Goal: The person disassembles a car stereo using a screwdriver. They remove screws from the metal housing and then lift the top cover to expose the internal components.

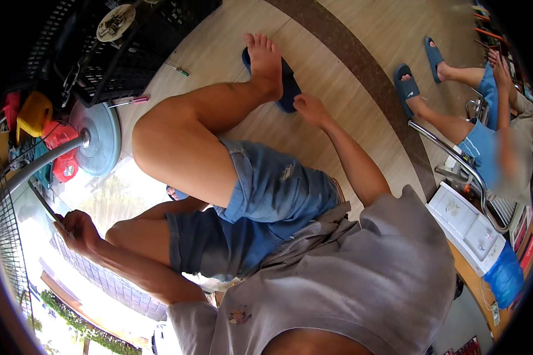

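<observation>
My left hand (79, 232), out at the left, is closed around a phone (44, 201), a thin dark slab seen edge-on with its face turned from view. My right hand (311, 111) reaches forward with its fingers curled, close beside the heel end of a dark blue slipper (288, 94). Whether those fingers pinch anything is hidden. My bare foot (266, 65) rests on that slipper, with the knee bent and raised. The other leg (145, 236) is bent lower, at the left.
Black crates (124, 65) stand at the far left, with a screwdriver (130, 101) and a green-handled tool (179, 69) near them. A round grey stand base (98, 139) is beside colourful bags. At the right sits another person in blue slippers (406, 89), near a metal-framed chair (450, 145) and a white tray (465, 228).
</observation>
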The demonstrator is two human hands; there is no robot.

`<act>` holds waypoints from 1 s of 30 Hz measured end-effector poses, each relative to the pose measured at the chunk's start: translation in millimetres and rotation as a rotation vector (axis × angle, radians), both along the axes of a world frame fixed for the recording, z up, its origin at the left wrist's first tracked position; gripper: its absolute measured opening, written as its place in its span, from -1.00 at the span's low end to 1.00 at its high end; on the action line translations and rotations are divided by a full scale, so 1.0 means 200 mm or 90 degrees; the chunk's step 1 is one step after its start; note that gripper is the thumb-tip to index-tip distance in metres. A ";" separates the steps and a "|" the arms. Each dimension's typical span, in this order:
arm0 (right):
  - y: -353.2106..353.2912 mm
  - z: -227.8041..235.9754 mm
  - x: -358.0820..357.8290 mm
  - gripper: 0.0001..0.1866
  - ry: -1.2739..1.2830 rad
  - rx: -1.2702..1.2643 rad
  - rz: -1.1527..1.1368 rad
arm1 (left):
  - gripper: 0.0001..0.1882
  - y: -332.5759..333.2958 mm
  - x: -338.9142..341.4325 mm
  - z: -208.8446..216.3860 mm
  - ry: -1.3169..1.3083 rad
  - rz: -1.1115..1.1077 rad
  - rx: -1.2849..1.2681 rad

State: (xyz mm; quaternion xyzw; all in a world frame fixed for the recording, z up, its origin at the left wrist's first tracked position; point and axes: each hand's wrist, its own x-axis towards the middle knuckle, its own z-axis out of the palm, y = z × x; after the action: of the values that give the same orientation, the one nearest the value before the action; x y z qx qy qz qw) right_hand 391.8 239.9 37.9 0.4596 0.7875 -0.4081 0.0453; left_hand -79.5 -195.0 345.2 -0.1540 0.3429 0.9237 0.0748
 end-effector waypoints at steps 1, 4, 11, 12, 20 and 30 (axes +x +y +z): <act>0.01 0.01 -0.04 -0.63 -0.002 -0.005 0.004 | -0.68 -0.02 0.00 0.00 -0.003 -0.001 0.003; 0.05 0.04 -0.18 -0.61 0.084 -0.033 -0.151 | -0.68 -0.09 -0.04 -0.01 -0.014 0.039 0.006; 0.20 0.02 -0.44 -0.57 0.243 -0.077 -0.208 | -0.68 -0.13 -0.02 -0.01 -0.025 0.072 0.022; 0.21 0.03 -0.46 -0.57 0.271 -0.157 -0.201 | -0.69 -0.12 -0.01 0.00 -0.017 0.068 0.015; 0.21 0.11 -0.41 -0.47 0.311 -0.459 -0.221 | -0.70 -0.18 0.01 -0.01 0.002 0.031 0.026; 0.22 0.19 -0.42 -0.31 0.247 -0.448 -0.184 | -0.67 -0.15 0.02 0.01 -0.016 0.070 -0.003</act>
State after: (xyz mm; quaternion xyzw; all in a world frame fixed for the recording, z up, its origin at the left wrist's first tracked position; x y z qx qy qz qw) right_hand 308.6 284.0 76.2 0.4362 0.5219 -0.7330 -0.0073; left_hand -74.6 -225.2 347.1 -0.1841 0.3349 0.9237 0.0280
